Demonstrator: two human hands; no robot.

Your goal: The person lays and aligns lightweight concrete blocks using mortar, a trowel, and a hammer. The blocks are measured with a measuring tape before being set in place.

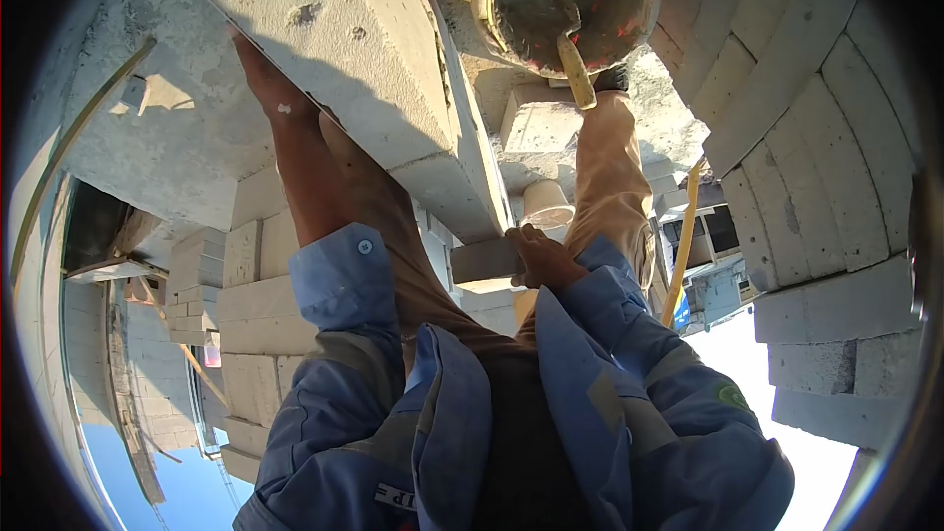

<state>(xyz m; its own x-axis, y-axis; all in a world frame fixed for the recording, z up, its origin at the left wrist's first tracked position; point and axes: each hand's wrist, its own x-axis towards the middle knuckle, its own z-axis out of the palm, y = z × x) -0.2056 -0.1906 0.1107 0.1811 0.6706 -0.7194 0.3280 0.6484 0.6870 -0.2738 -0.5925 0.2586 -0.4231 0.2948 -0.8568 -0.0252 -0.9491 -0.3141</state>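
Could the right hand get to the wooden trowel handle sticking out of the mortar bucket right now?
Probably not at once. The right hand grips the near end of the large pale concrete block, the left hand its far edge. The wooden trowel handle in the round mortar bucket lies unobstructed beyond.

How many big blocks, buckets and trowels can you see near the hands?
Big block held by left hand and right hand: 1
Mortar bucket: 1
Trowel in the bucket: 1
Total: 3
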